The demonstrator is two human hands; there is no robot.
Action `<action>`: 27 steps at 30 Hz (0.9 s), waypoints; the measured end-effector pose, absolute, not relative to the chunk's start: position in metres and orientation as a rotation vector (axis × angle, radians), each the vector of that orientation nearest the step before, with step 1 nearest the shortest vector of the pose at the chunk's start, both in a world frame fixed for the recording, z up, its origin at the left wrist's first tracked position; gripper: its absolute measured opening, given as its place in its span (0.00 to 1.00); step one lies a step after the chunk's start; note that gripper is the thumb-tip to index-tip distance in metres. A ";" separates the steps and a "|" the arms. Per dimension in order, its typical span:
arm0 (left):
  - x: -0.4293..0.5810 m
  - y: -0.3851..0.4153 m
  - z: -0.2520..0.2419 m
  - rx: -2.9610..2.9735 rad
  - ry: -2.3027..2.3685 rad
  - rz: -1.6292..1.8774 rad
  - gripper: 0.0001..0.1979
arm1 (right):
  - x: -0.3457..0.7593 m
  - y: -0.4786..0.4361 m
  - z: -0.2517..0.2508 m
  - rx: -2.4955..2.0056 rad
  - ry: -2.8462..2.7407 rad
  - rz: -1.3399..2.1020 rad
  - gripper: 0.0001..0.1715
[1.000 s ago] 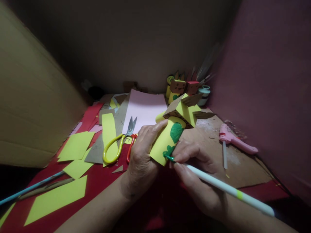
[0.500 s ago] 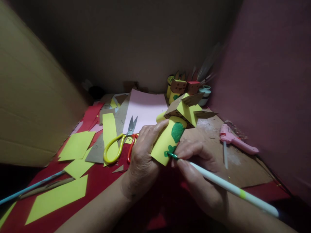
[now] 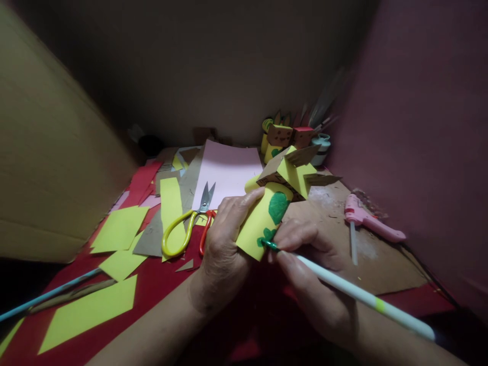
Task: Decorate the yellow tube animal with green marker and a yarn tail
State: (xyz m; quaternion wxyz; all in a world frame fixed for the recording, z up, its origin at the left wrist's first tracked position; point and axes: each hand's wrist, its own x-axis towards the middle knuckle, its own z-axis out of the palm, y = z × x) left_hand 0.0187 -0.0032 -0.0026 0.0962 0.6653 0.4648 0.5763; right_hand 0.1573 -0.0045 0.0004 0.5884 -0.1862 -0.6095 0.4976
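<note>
Near the red-covered table's [image 3: 160, 290] front edge, our left hand [image 3: 224, 239] gripped the yellow paper-tube figure [image 3: 255, 218]; our right hand [image 3: 308, 290] pinched the white, green-tipped marker [image 3: 343, 283], seemingly for colouring, likely next needing steadiness.

Dark print [image 3: 263, 182] on the yellow-and-brown box [image 3: 273, 166] cannot be read.

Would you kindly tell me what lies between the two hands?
The head view shows the yellow tube, held by the left hand, and the green pen tip at the right hand.
</note>
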 end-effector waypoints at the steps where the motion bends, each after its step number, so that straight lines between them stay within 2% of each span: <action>1: 0.019 -0.003 -0.002 1.989 1.379 1.712 0.22 | 0.157 -0.005 0.000 -0.439 -1.409 1.167 0.10; 27: 0.019 -0.003 -0.006 1.963 1.385 1.723 0.21 | 0.158 -0.005 0.001 -0.410 -1.472 1.138 0.11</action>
